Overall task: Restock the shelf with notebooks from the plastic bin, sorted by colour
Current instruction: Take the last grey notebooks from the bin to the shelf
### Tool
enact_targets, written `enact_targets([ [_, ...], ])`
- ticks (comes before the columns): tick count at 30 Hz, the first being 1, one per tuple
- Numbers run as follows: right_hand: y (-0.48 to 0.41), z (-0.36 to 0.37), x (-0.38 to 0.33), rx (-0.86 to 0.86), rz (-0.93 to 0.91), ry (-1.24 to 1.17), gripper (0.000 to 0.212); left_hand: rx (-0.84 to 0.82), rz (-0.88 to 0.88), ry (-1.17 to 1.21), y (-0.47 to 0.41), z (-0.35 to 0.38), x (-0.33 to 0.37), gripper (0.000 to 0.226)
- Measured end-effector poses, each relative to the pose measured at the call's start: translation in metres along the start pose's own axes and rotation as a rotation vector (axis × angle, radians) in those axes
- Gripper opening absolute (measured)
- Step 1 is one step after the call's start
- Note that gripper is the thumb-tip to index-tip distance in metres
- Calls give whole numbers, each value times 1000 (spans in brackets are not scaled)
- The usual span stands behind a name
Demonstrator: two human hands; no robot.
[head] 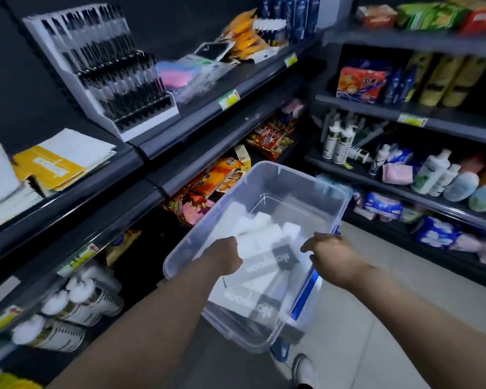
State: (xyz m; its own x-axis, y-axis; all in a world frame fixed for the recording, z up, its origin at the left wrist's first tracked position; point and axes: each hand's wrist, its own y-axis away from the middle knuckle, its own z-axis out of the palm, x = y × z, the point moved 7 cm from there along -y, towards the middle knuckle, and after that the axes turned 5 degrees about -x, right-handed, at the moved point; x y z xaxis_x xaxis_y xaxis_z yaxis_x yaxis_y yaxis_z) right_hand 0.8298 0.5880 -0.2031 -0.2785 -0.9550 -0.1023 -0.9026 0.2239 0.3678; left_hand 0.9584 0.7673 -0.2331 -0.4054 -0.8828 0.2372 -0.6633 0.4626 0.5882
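A clear plastic bin (pixel 289 189) with blue latches hangs tilted in front of me, over the aisle floor. Inside lie several white and grey notebooks (pixel 264 262) in a loose heap. My left hand (pixel 225 258) grips the bin's left wall, fingers inside. My right hand (pixel 330 252) is closed over the right rim beside a blue latch. On the dark shelf (pixel 68 196) at my left lie yellow notebooks (pixel 49 167) with white notebooks (pixel 79 144) behind and beside them.
A white pen display (pixel 104 77) stands on the same shelf, right of the notebooks. Snack packs (pixel 222 178) fill the lower shelves. Bottles and tissue packs crowd the right-hand shelves (pixel 438 175). My shoe (pixel 305 370) stands on the pale floor tiles under the bin.
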Motion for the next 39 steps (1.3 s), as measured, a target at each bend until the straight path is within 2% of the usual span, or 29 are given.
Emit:
enact_targets([
  [3,-16,-5,6,-18,-94,15,45,-34,-95,-44,-22,14,0,48],
  [7,-34,-6,6,-21,-180,31,48,-13,-135,-82,-48,23,3,53],
  [12,-44,-1,11,-41,-220,59,45,-26,-52,-134,-83,32,12,77],
  [19,-56,7,13,-88,-203,55,47,-8,-94,-150,-97,43,-2,114],
  [22,-59,6,12,-107,-181,70,44,35,-111,-251,-93,37,-6,97],
  [26,-65,2,8,-159,-141,90,44,81,-117,-208,-71,16,-12,44],
  [30,-90,14,-11,-211,-146,26,40,267,-201,-167,-23,-34,-27,37],
  [32,-105,34,-26,-289,-148,-70,42,389,-221,-45,6,-54,-41,22],
  [35,-115,70,-47,-397,-144,-145,60,547,-206,150,43,-73,-56,15],
  [39,-118,85,-61,-322,-57,-16,94,615,-200,248,68,-73,-66,20],
])
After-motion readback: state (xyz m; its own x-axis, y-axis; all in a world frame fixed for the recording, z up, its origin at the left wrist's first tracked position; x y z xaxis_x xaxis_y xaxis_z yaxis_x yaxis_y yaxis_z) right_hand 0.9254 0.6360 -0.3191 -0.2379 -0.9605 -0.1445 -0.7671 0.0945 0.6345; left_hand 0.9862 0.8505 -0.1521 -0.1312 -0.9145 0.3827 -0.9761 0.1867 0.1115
